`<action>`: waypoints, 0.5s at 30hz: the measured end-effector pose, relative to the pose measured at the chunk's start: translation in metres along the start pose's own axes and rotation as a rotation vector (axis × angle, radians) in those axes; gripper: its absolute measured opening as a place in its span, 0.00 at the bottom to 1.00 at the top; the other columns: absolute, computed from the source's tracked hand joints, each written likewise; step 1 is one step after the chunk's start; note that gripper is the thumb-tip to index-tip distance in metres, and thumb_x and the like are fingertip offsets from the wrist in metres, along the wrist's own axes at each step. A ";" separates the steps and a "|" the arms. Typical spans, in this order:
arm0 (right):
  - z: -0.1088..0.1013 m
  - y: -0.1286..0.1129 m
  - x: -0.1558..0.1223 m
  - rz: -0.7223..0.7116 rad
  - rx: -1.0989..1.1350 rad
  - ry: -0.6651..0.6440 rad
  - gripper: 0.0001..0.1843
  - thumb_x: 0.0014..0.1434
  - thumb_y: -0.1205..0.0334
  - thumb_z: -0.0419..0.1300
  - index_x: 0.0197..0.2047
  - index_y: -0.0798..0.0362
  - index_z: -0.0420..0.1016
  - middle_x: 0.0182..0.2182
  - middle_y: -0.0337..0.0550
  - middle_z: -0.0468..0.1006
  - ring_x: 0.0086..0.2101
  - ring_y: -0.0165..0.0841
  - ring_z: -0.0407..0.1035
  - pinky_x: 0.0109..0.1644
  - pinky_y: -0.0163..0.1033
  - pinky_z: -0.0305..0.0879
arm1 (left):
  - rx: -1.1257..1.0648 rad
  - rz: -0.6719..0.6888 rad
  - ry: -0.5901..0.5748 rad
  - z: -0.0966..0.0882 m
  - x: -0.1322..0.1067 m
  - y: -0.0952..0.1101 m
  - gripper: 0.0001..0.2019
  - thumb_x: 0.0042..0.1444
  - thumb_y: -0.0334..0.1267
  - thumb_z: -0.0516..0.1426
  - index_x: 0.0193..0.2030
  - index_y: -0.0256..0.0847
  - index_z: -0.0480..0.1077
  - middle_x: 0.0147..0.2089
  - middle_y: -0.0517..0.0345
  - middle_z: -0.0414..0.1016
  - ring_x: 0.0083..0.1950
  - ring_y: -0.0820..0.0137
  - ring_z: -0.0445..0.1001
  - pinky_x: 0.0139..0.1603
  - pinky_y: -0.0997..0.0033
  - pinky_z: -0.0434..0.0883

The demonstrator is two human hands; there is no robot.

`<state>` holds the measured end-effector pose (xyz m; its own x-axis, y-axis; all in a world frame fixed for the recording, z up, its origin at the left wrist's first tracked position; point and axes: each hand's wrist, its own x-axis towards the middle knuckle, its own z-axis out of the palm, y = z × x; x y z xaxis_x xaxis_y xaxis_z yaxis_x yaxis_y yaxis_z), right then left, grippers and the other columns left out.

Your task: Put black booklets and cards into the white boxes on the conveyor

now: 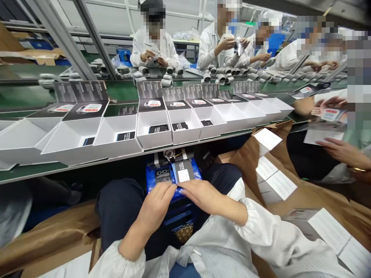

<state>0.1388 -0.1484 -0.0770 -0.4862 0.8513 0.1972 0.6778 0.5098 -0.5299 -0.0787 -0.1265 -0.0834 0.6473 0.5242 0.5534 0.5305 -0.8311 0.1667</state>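
Note:
My left hand and my right hand meet at the near edge of a blue plastic basket between my knees. The fingers of both hands are bent and pressed together, their tips close to touching; whatever they pinch is hidden beneath them. Just beyond my fingertips lie a black printed leaflet on the left and a grey booklet with a white label on the right. A round clear-and-metal item sits at the basket's far side.
Open white boxes with dark lids line the bench edge ahead, several with black leaflets inside. Brown cartons with white boxes flank me. A co-worker's hand holds a box at right. Co-workers sit across the conveyor among grey-white devices.

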 end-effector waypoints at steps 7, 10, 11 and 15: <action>-0.091 0.020 0.001 -0.128 -0.271 0.449 0.18 0.71 0.69 0.45 0.56 0.51 0.71 0.48 0.47 0.78 0.51 0.36 0.71 0.58 0.44 0.69 | -0.071 -0.088 0.294 -0.007 0.037 0.009 0.13 0.64 0.33 0.56 0.54 0.43 0.67 0.50 0.50 0.74 0.50 0.64 0.76 0.52 0.61 0.77; -0.161 0.074 0.013 -0.017 -0.484 0.817 0.17 0.71 0.67 0.46 0.56 0.50 0.72 0.50 0.50 0.77 0.54 0.40 0.69 0.60 0.51 0.66 | -0.057 -0.092 0.190 0.002 0.023 -0.020 0.08 0.66 0.37 0.52 0.49 0.45 0.71 0.45 0.53 0.77 0.47 0.64 0.78 0.51 0.61 0.78; -0.181 0.094 0.018 0.036 -0.541 0.843 0.17 0.72 0.65 0.46 0.56 0.50 0.72 0.50 0.51 0.77 0.54 0.41 0.69 0.60 0.51 0.65 | -0.049 -0.093 0.159 0.006 0.015 -0.029 0.08 0.66 0.38 0.52 0.47 0.45 0.72 0.44 0.54 0.77 0.46 0.64 0.78 0.50 0.62 0.78; -0.212 0.164 0.032 0.209 -0.684 0.472 0.18 0.72 0.59 0.46 0.58 0.52 0.71 0.56 0.53 0.75 0.58 0.47 0.64 0.62 0.59 0.59 | 0.003 -0.104 0.067 0.014 -0.016 -0.058 0.10 0.67 0.40 0.51 0.46 0.46 0.73 0.44 0.55 0.78 0.46 0.64 0.78 0.48 0.64 0.77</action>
<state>0.3513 -0.0109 0.0171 -0.1368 0.8211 0.5542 0.9854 0.1703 -0.0090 -0.1115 -0.0842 -0.1134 0.5505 0.5938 0.5869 0.5946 -0.7723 0.2237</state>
